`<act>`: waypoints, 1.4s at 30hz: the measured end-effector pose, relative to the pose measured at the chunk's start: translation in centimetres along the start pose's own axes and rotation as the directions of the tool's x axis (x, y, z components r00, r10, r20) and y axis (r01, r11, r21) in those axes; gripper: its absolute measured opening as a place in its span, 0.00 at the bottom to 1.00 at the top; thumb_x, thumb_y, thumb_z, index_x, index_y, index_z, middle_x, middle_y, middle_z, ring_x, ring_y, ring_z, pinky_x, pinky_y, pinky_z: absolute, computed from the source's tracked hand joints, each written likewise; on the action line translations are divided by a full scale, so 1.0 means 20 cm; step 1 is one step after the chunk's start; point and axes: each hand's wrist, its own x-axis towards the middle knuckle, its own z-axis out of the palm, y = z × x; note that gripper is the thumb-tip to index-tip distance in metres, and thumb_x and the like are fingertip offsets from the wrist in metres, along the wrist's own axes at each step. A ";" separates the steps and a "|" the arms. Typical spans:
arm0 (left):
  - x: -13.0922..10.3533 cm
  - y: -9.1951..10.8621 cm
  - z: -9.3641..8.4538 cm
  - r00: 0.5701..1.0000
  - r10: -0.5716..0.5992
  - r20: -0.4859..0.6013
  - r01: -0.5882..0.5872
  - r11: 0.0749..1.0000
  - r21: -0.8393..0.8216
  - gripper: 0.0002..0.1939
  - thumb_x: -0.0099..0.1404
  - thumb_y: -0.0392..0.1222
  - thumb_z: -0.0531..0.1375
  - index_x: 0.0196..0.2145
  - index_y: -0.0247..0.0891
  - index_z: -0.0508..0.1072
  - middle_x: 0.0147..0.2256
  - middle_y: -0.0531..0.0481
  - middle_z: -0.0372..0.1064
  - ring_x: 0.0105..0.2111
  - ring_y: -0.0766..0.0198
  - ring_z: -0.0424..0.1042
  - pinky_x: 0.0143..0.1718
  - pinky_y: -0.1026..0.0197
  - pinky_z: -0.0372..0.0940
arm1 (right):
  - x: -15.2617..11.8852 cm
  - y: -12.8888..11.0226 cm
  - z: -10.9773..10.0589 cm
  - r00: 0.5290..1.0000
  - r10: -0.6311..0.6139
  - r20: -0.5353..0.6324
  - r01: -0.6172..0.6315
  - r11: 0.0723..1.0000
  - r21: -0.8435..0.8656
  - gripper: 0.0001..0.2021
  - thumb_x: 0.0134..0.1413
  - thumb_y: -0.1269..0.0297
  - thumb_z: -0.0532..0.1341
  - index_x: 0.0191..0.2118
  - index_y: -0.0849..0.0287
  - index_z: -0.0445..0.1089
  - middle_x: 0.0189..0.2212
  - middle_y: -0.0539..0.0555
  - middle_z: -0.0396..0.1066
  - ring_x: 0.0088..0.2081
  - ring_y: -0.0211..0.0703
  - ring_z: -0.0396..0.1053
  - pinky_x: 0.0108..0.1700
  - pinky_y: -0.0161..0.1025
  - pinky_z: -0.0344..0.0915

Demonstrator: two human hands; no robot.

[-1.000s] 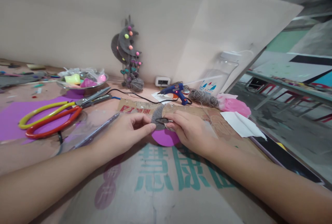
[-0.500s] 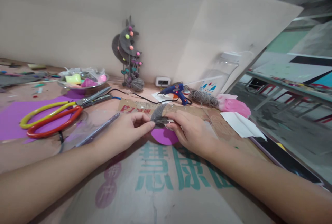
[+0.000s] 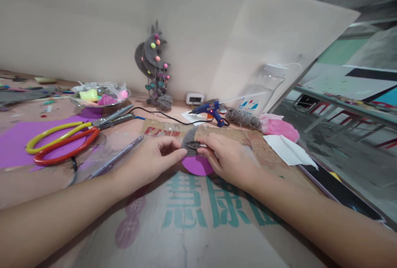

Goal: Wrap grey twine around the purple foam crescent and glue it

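The left hand (image 3: 161, 152) has its grip pinched on the near left edge of a grey felt piece (image 3: 188, 136), which sits at 3 o'clock from that thumb tip. The right hand (image 3: 228, 156) has its grip closed on a small dark piece (image 3: 192, 145), too small to make out, lying over the felt; from these fingertips the felt is at 9 to 10 o'clock. A purple disc (image 3: 198, 166) shows at 6 o'clock from the felt. Cardboard (image 3: 186, 239) lies beneath. Farther out on the bench (image 3: 18, 191), a blue glue gun (image 3: 206, 108) rests at 1 o'clock, grey yarn (image 3: 243, 118) at 2, white paper (image 3: 288, 150) at 3, and scissors (image 3: 65, 152) at 9.
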 end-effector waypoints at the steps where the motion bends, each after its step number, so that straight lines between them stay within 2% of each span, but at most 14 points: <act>1: 0.00 0.00 0.00 1.000 0.003 0.004 -0.003 1.000 -0.002 0.11 0.60 0.46 0.56 0.26 0.38 0.69 0.22 0.56 0.66 0.21 0.70 0.61 0.22 0.69 0.55 | 0.00 0.00 0.00 1.000 0.000 0.003 0.000 1.000 0.012 0.12 0.61 0.64 0.51 0.44 0.63 0.67 0.36 0.57 0.72 0.37 0.44 0.69 0.38 0.39 0.65; 11: 0.00 0.00 0.00 1.000 -0.001 0.004 0.001 1.000 0.030 0.11 0.60 0.48 0.56 0.26 0.38 0.70 0.24 0.54 0.68 0.24 0.68 0.65 0.25 0.67 0.58 | -0.02 0.03 0.04 1.000 -0.011 -0.025 0.013 0.996 0.092 0.11 0.62 0.62 0.51 0.44 0.60 0.66 0.36 0.56 0.72 0.37 0.42 0.69 0.37 0.37 0.64; 18: 0.01 0.00 0.00 0.998 -0.040 -0.038 0.041 0.999 0.027 0.12 0.59 0.49 0.56 0.25 0.38 0.69 0.21 0.56 0.66 0.20 0.70 0.61 0.21 0.68 0.54 | -0.03 0.03 0.05 0.998 0.019 -0.066 -0.013 0.996 0.089 0.11 0.61 0.64 0.52 0.44 0.61 0.66 0.37 0.56 0.73 0.38 0.42 0.70 0.39 0.38 0.64; 27: 0.00 0.02 0.00 0.999 0.012 -0.031 -0.009 0.996 0.091 0.12 0.60 0.48 0.55 0.25 0.38 0.70 0.23 0.55 0.67 0.23 0.67 0.64 0.24 0.66 0.56 | -0.01 0.01 0.02 0.999 0.037 0.002 -0.037 0.999 0.037 0.11 0.61 0.64 0.51 0.44 0.61 0.67 0.38 0.56 0.73 0.39 0.45 0.70 0.39 0.40 0.65; 35: -0.02 0.04 0.00 0.998 0.058 -0.013 -0.057 0.992 0.110 0.12 0.61 0.46 0.54 0.25 0.37 0.70 0.24 0.55 0.67 0.26 0.66 0.66 0.27 0.66 0.57 | -0.02 0.02 0.04 0.999 0.030 0.033 -0.033 0.996 0.084 0.12 0.61 0.63 0.51 0.45 0.62 0.66 0.38 0.57 0.72 0.39 0.45 0.69 0.40 0.40 0.64; 42: -0.02 0.05 0.00 0.999 0.053 -0.007 -0.051 0.992 0.118 0.12 0.61 0.46 0.54 0.26 0.37 0.71 0.24 0.54 0.68 0.26 0.66 0.66 0.27 0.66 0.58 | -0.02 0.04 0.06 1.000 -0.001 -0.005 0.001 0.992 0.130 0.13 0.61 0.63 0.51 0.45 0.61 0.67 0.37 0.57 0.74 0.39 0.43 0.70 0.39 0.38 0.65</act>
